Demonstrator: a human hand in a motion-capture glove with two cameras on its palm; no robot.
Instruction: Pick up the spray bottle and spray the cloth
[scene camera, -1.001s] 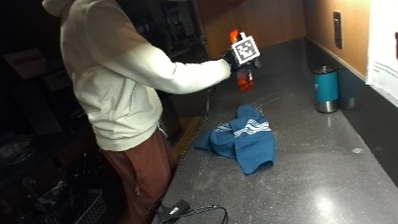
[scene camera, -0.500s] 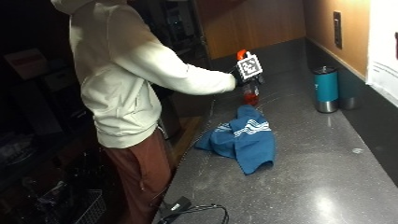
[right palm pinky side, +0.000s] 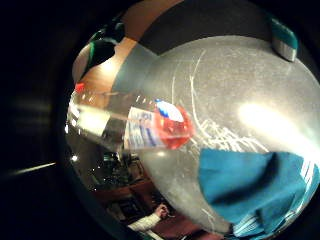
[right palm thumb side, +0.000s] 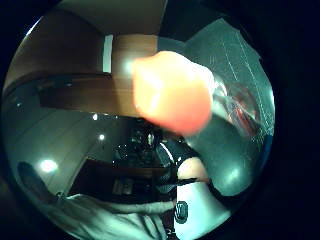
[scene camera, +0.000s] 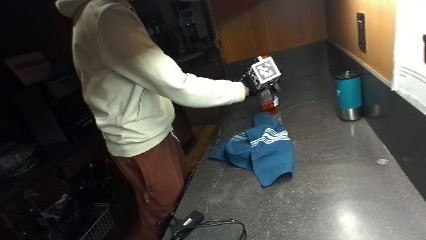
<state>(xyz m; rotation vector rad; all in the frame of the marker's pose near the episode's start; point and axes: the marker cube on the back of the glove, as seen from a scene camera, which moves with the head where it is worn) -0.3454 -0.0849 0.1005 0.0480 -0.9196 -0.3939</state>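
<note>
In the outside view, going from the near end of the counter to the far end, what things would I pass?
Black cable → blue cloth → spray bottle, held up in the gloved right hand. The teal cup stands off to the side by the wall, about level with the bottle.

Bare counter (scene camera: 346, 180) lies open at lower right of the frame. The blue cloth (scene camera: 261, 150) fills the centre; a teal tumbler (scene camera: 348, 95) stands by the wall at upper right.
</note>
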